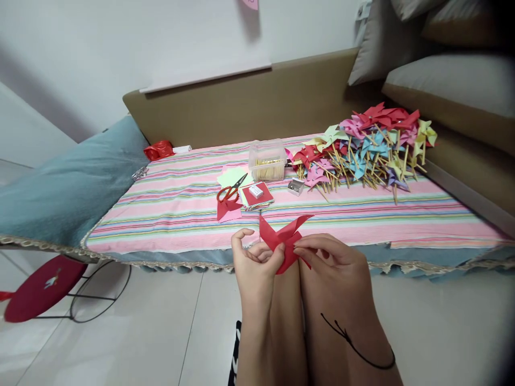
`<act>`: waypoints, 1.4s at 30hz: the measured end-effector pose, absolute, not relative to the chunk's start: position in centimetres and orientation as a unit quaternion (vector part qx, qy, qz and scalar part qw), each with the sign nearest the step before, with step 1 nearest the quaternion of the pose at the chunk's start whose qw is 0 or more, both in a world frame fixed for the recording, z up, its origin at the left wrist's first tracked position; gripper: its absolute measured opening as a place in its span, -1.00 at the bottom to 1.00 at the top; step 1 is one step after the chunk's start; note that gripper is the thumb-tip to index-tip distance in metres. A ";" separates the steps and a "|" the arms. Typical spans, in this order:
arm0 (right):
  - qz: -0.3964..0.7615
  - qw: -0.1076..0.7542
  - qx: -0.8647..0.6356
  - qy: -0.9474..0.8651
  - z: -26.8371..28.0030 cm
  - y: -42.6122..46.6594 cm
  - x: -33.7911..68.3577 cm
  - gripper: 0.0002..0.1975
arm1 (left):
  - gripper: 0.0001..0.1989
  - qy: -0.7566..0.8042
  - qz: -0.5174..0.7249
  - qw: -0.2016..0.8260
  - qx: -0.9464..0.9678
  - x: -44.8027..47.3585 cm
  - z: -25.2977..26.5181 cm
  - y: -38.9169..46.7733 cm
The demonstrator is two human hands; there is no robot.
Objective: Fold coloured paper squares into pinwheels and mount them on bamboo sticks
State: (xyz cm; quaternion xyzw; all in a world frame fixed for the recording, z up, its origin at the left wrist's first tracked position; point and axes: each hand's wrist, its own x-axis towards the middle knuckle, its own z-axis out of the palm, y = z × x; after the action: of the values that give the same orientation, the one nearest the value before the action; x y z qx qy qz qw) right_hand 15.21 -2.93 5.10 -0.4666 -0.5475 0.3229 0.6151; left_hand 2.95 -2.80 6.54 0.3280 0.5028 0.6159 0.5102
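Note:
Between both hands is a red paper pinwheel head (pixel 284 236), its blades partly curled, held over my knees. My left hand (pixel 257 257) pinches its centre, thumb in front. With thumb and forefinger my right hand (pixel 328 254) grips the paper's right side; whether a small pin is in that pinch cannot be made out. Ahead on the striped cloth lie orange-handled scissors (pixel 229 192), a stack of coloured paper squares (pixel 263 199) with a small white box (pixel 256 191) on top, and an open little case (pixel 295 186) of shiny bits.
A clear plastic box (pixel 267 161) of wooden sticks stands behind the paper. Many finished pinwheels (pixel 362 150) are heaped at right. A red bag (pixel 159 150) sits at the back left. A dark red round stool (pixel 46 287) stands on the floor at left.

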 end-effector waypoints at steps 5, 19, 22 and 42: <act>0.298 0.624 -0.450 -0.565 4.9 -2.7 15.2 -0.84 | -0.46 0.495 0.624 0.502 0.336 3.3 6.9 -3.2; 0.319 0.605 -0.496 -0.535 4.9 -2.7 15.0 -0.91 | -0.46 0.489 0.618 0.509 0.345 3.2 6.8 -3.2; 0.319 0.597 -0.513 -0.527 5.0 -2.8 14.9 -0.91 | -0.45 0.483 0.620 0.511 0.348 3.2 6.8 -3.2; 0.598 0.586 -0.420 -0.351 4.2 -2.4 14.9 -0.55 | -0.48 0.474 0.593 0.506 0.408 2.6 6.5 -3.2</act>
State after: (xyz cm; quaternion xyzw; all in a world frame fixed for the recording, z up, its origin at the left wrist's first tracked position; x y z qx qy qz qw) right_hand 14.91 -2.44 4.16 -0.4200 -0.3509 0.5979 0.5856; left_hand 2.61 -3.17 6.47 0.4083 0.4745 0.5930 0.5064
